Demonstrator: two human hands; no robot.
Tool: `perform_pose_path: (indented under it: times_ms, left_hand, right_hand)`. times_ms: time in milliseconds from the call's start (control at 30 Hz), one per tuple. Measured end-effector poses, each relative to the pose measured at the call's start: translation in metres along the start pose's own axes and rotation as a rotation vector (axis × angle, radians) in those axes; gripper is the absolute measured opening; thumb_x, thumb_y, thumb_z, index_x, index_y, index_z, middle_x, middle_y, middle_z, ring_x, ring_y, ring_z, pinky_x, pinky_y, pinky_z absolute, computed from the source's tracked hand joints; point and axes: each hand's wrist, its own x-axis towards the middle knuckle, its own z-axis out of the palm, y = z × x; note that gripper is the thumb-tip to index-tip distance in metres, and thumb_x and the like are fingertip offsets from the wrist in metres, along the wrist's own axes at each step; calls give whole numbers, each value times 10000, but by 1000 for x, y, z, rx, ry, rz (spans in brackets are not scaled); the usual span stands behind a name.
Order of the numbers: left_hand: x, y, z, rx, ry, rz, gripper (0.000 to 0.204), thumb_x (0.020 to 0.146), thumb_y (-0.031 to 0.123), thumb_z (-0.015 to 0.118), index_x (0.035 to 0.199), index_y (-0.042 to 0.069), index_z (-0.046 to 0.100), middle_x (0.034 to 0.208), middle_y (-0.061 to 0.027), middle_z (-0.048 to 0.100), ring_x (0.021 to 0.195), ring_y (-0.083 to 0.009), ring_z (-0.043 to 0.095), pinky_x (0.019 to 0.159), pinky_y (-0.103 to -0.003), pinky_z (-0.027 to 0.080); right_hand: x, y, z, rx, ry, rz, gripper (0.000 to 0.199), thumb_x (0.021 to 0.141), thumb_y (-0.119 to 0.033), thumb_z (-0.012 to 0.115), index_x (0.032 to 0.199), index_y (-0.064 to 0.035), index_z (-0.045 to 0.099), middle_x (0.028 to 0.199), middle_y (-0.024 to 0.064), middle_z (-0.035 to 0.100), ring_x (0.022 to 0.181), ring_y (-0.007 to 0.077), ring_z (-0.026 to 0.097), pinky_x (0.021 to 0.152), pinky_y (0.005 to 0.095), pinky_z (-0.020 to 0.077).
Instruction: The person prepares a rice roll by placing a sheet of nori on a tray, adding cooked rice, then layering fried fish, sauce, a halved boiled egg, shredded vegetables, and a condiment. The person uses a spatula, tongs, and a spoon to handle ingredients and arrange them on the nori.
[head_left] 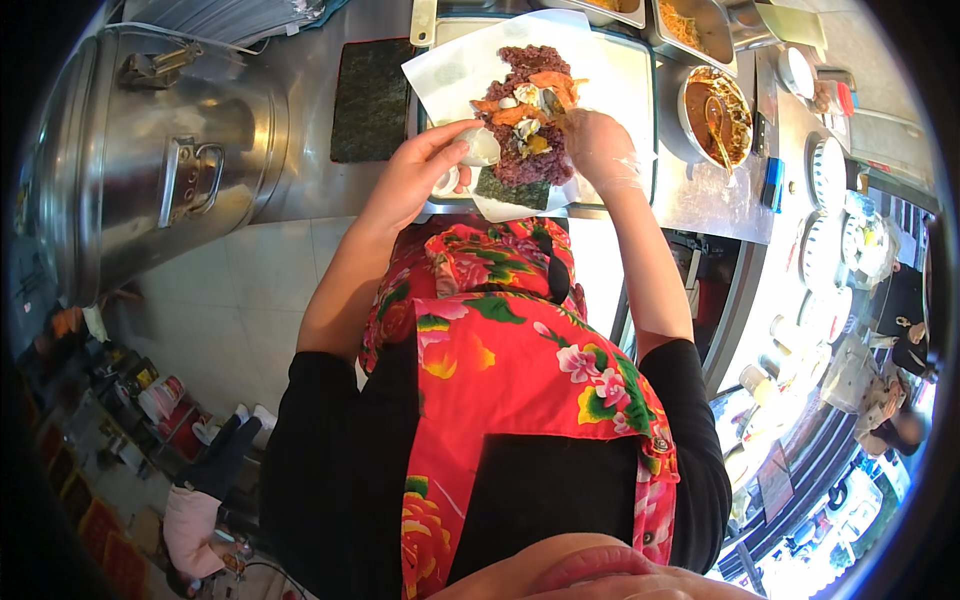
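My left hand is closed around a pale, hollow piece of egg shell, with a second white rounded piece lower in the fingers. My right hand, in a thin clear plastic glove, is over the right edge of the food. From its fingers juts a small grey oval that looks like the bowl of a spoon; the handle is hidden. Between my hands lies a layer of purple rice, topped with orange strips and white and yellow egg bits. Under the rice shows a dark seaweed sheet.
White paper lies under the food on a board. Left of it are stacked seaweed sheets and a large steel drum. To the right stand a bowl of brown sauce with a spoon and a metal tray of shreds.
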Motion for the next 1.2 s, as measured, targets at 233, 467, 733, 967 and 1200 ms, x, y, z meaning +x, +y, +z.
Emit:
perform_pose_path:
  times_ms: [233,467,733,967,1200]
  left_hand:
    - [-4,0,-2,-41,41,-9,362,1019,134,537,1345,-23,558,953,-25,609,732,-90,558,704,-244,453]
    - [-10,-1,-5,-79,33,-26,369,1019,151,544,1351,-9,561,897,-16,594,727,-84,555,690,-235,442]
    - [-10,-8,-8,-46,8,-45,388,1026,155,526,1385,9,533,1004,-20,629,729,-71,539,620,-212,425]
    - [-12,-11,-4,-124,-15,-69,387,1030,160,518,1383,3,530,1009,-31,632,740,-72,545,621,-206,425]
    - [-13,-7,-5,-120,-12,-85,388,1030,157,510,1384,0,527,999,-30,629,733,-72,535,633,-206,428]
  right_hand:
    - [0,-1,1,9,57,82,196,898,-177,527,953,-69,682,905,179,703,861,372,679,775,484,537]
    - [-13,-10,-11,-90,-22,-24,244,961,-248,506,979,-60,661,942,189,696,877,380,677,753,481,541]
    - [-25,-30,1,-158,-139,-76,193,906,-123,513,962,-43,680,954,174,702,856,347,699,729,453,563]
    - [-28,-24,6,-71,-80,-105,211,951,-224,515,983,-69,655,933,164,695,879,370,677,759,481,532]
    - [-49,-35,21,-33,-147,-65,193,907,-134,514,992,-60,670,922,177,708,868,362,698,744,470,554]
